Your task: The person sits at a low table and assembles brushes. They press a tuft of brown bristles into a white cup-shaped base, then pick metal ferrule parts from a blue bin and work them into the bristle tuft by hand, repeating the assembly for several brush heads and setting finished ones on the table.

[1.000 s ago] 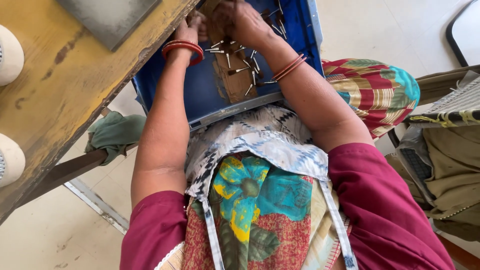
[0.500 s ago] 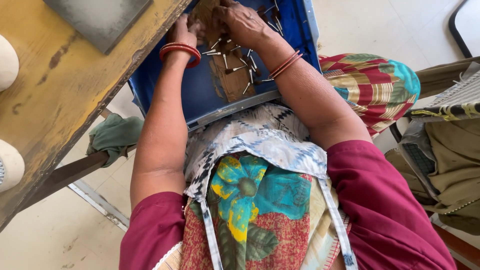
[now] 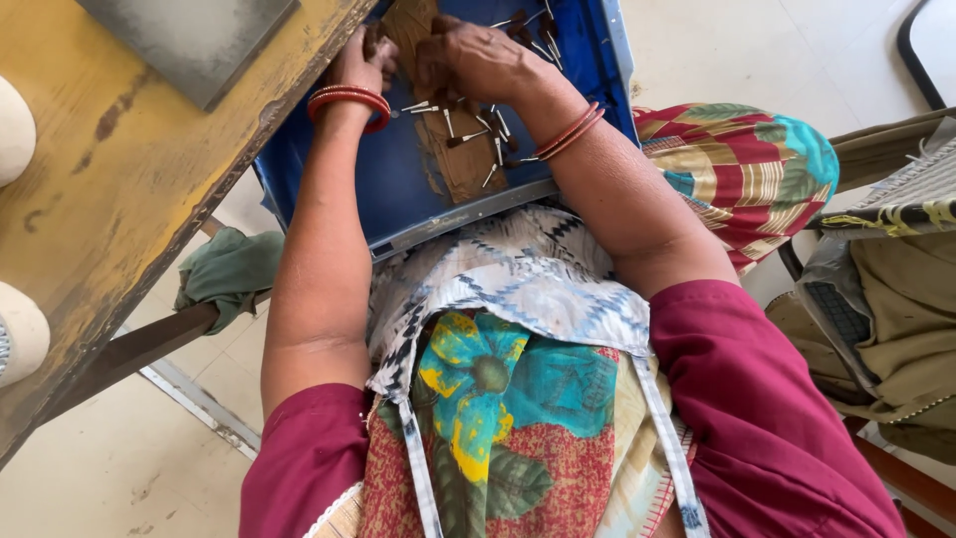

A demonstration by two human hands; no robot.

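The light is soft and bright, like daylight, with no glare. The pale floor [image 3: 836, 40] at the upper right looks almost washed out. Under the wooden table [image 3: 119, 179] on the left lies a dim shadow. Most things look sharp — only the hands (upper middle) are a little blurry.

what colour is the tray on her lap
Blue. The tray under both hands shows it best in the head view, the only view here.
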